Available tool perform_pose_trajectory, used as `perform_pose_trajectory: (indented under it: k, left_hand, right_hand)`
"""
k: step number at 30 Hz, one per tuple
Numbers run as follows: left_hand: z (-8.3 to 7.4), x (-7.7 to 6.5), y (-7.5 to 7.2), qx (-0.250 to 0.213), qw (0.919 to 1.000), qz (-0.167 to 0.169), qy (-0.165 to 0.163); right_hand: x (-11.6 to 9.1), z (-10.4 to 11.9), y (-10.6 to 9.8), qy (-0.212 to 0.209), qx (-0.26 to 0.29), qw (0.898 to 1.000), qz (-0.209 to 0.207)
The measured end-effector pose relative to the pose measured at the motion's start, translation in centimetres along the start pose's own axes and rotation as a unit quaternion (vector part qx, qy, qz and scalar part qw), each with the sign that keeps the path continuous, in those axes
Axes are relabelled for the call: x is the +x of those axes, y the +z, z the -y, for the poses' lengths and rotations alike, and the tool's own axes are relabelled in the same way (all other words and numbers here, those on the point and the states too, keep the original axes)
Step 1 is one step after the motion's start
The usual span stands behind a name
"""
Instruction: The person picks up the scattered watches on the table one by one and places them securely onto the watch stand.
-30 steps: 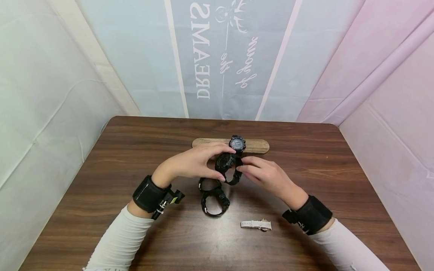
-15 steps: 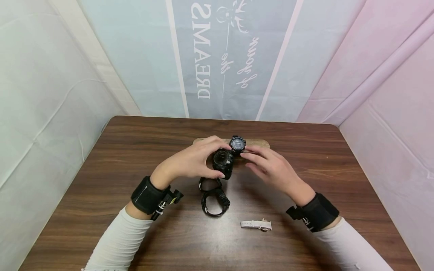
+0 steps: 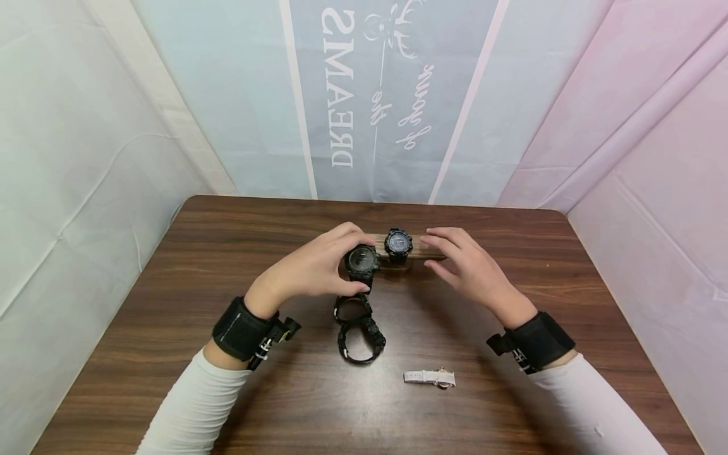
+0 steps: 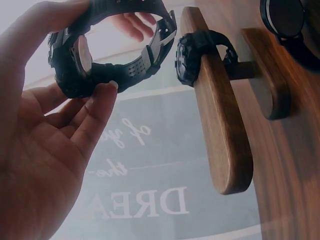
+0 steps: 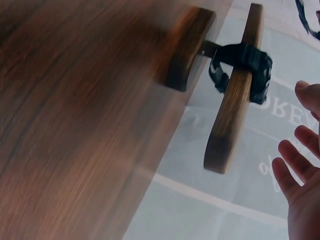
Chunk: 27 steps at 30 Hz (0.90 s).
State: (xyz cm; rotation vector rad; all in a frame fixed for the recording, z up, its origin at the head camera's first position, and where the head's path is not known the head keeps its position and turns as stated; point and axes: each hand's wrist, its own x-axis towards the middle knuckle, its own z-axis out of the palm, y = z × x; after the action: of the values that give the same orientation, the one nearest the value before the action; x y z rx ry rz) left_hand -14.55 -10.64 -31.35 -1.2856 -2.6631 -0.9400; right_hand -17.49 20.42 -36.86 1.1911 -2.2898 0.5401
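Observation:
My left hand [image 3: 309, 265] holds a black wristwatch [image 3: 362, 260] between thumb and fingers, just left of the watch on the stand. Its dial faces up in the head view. In the left wrist view the strap [image 4: 145, 67] forms a buckled loop. Behind it stands a wooden watch stand [image 4: 225, 125], a raised bar over a flat base. Another black wristwatch [image 3: 398, 242] is looped around the bar's middle. My right hand [image 3: 474, 268] is spread beside the bar's right end, fingers apart and holding nothing. The right wrist view shows its fingertips away from the bar [image 5: 230, 120].
Two black wristwatches, one [image 3: 352, 309] behind the other [image 3: 372, 338], lie as loops on the wooden table [image 3: 284, 392], in front of the stand. Farther front lies a watch with a white strap [image 3: 423, 377]. A printed cloth [image 3: 381, 95] hangs behind the table's back edge.
My right hand has let go of the held watch's strap and moved right and back. My left hand has carried that watch left and slightly back, turning its dial upward.

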Motion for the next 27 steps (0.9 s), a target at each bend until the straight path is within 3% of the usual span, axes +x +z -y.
perform_pose_trajectory:
  k: [14, 27]
  left_hand:
    - [1.5, -1.5, -1.3, 0.029, 0.9985, -0.009, -0.046]
    - [2.8, -2.7, -2.2, 0.039, 0.9957, -0.012, -0.083]
  right_hand:
    - [-0.7, -2.3, 0.4, 0.074, 0.008, 0.995, 0.068]
    - [-1.1, -3.0, 0.9, 0.142, 0.010, 0.979, 0.147]
